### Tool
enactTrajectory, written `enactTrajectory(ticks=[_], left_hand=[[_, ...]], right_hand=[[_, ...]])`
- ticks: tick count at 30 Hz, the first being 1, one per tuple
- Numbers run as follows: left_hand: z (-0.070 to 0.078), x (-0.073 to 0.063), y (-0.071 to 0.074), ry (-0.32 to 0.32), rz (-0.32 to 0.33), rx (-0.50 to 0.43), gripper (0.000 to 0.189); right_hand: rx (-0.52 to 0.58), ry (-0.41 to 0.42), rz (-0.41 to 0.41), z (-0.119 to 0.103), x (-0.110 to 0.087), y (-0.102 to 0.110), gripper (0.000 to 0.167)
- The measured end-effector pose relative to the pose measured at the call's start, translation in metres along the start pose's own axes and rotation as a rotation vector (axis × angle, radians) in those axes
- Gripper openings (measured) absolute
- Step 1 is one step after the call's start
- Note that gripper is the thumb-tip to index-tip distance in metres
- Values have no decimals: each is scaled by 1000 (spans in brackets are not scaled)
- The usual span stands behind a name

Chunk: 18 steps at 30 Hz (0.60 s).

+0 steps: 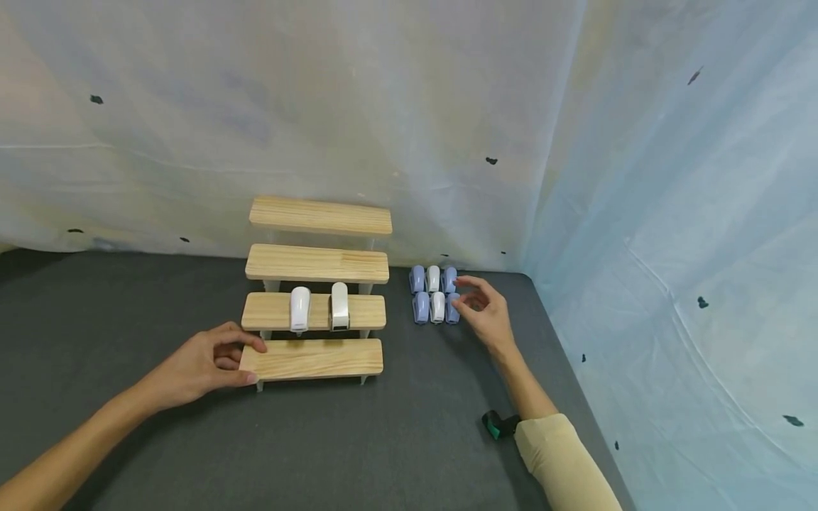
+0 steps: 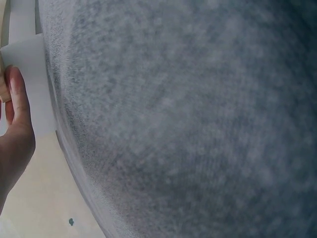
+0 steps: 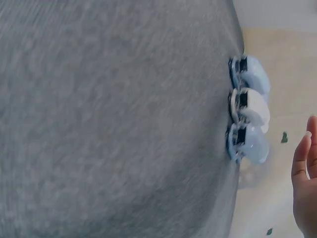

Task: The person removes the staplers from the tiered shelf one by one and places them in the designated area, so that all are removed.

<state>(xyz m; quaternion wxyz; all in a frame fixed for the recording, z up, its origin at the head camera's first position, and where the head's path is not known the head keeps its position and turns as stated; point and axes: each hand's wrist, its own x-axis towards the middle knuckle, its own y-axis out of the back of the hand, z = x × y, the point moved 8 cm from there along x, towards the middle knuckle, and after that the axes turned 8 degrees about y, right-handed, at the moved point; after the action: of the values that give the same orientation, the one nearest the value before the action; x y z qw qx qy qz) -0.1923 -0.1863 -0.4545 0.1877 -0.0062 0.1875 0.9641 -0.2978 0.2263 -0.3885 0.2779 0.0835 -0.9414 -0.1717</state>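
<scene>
My left hand (image 1: 192, 365) grips the left end of the lowest step (image 1: 319, 358) of a wooden tiered stand, thumb at the front edge and fingers behind. In the left wrist view, its fingers (image 2: 20, 96) touch the step's end. Two white mini staplers (image 1: 300, 309) (image 1: 340, 306) stand side by side on the second step up. Right of the stand, lavender-blue mini staplers (image 1: 420, 308) and white ones (image 1: 437, 307) form two rows of three. My right hand (image 1: 488, 316) hovers at the rightmost column, thumb and fingers apart with nothing between them. The right wrist view shows three staplers (image 3: 255, 106) in line.
Dark grey cloth (image 1: 307, 454) covers the table. Behind it hangs a pale curtain (image 1: 415, 121) with dark spots, and another sheet (image 1: 677, 234) borders the right side. The stand's upper steps (image 1: 319, 215) rise towards the back. A black-and-green device (image 1: 498, 424) sits by the right sleeve.
</scene>
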Motion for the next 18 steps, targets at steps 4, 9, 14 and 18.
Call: enactTrajectory(ticks=[4, 9, 14, 18], left_hand=[[0, 0, 1, 5, 0, 4, 36], [-1, 2, 1, 6, 1, 5, 36], [-2, 2, 1, 6, -1, 1, 35], [-3, 2, 0, 11, -4, -4, 36]], right_hand=[[0, 44, -18, -12, 4, -6, 40], [23, 92, -56, -29, 8, -14, 41], [29, 142, -104, -45, 11, -25, 41], [46, 154, -138, -56, 11, -32, 42]])
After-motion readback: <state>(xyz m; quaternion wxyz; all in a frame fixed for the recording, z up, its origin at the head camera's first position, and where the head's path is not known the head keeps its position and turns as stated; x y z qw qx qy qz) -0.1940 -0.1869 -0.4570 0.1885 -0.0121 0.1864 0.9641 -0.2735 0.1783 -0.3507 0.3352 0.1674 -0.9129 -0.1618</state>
